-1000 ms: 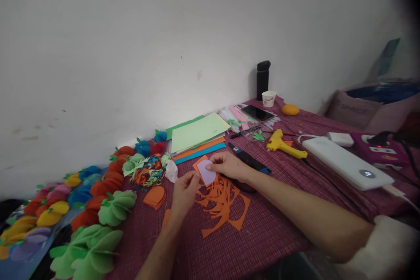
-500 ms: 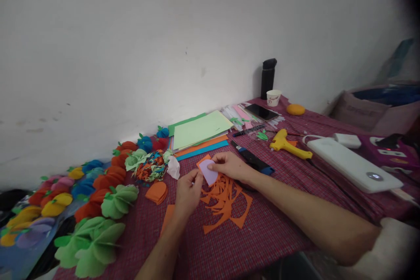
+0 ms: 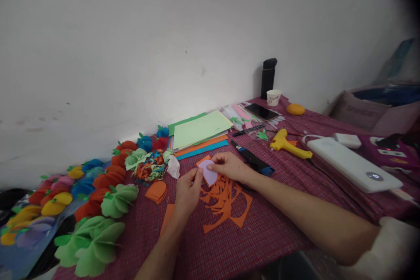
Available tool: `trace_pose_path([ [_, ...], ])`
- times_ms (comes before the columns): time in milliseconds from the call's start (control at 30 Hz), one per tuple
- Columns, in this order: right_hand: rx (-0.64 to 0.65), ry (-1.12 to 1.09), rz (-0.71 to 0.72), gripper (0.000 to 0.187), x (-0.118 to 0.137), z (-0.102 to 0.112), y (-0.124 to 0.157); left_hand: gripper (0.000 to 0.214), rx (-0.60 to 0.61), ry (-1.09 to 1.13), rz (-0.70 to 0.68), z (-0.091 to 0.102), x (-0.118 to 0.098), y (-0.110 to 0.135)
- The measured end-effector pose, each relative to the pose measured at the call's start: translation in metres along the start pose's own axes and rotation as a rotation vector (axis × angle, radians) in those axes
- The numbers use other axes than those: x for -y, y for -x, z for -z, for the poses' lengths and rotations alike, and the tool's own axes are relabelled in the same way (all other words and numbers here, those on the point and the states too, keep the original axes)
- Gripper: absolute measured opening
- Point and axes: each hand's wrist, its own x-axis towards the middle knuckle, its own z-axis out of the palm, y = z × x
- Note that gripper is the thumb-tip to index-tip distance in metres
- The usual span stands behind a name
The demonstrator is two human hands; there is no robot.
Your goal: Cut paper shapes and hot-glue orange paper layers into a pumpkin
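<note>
Left hand (image 3: pixel 189 189) and right hand (image 3: pixel 230 168) pinch lilac paper (image 3: pixel 210 176) against orange paper (image 3: pixel 203 161), seemingly uncut; rounded orange pieces (image 3: pixel 156 192) lie already cut.

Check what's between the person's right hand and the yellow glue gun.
A long black item with a blue end, exact kind unclear, lies between the right hand and the glue gun; the head view shows it.

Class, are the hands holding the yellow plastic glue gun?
No, the glue gun lies on the red checked cloth, apart from the left hand and right hand.
</note>
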Motion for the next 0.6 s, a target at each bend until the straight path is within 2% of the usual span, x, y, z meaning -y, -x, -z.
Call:
trace_pose_path([
  [200, -0.014, 0.041, -0.001, 0.025, -0.0010, -0.0011, -0.0002, 0.036, 0.013, 0.010, 0.020, 0.0000, -0.0012, 0.0007],
  [600, 0.005, -0.065, -0.021, 0.025, 0.0048, -0.0024, 0.0021, 0.037, 0.018, 0.069, 0.063, -0.0008, 0.0024, -0.0004],
])
